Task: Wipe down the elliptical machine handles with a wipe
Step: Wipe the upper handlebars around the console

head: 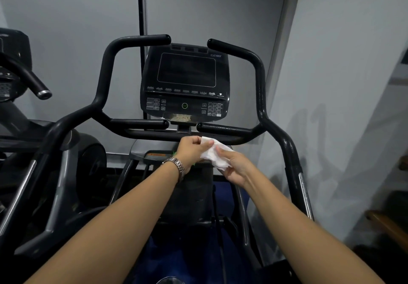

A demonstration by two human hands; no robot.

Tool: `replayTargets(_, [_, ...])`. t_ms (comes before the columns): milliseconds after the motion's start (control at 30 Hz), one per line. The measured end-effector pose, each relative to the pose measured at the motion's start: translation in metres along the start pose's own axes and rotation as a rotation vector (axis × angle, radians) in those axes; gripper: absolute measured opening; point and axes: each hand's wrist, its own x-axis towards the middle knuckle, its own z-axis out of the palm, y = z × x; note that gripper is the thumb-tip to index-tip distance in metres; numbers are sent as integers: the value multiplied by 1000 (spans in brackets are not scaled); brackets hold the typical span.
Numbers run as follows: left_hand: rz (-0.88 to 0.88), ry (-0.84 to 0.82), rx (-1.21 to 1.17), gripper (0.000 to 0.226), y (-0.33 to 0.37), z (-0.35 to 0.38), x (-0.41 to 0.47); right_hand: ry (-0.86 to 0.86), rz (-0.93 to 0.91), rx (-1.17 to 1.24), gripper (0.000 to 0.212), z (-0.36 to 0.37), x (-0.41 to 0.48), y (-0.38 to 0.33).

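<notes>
Both hands held the white wipe (215,154) in front of the machine, just below the black crossbar (159,137) under the console (185,82). The left hand (191,150), with a metal watch (176,165) on its wrist, pinched the upper edge of the wipe with closed fingers, and the right hand (237,166) gripped its lower part. The left handle (106,67) and the right handle (260,80) stood apart from the wipe, not touched by it.
</notes>
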Motion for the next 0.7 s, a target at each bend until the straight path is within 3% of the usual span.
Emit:
replayTargets(100, [10,41,106,11,-11,1,9,86,21,-49,15,-7,7,4])
replayTargets(300, [78,85,432,12,-21,-9,53,229,-28,-94,17,-27,42,0])
replayTargets(433, [214,62,844,10,-24,-35,90,459,-104,-201,17,-45,74,-8])
replayTargets(500, [329,36,1061,21,-26,-47,110,555,-161,-316,18,-49,85,-12])
replayTargets(633, [570,-33,1268,41,-31,-62,152,716,-469,-621,19,-45,110,-19])
replayTargets(700, [644,-79,1326,46,-32,-63,168,683,-716,-773,23,-43,126,-22])
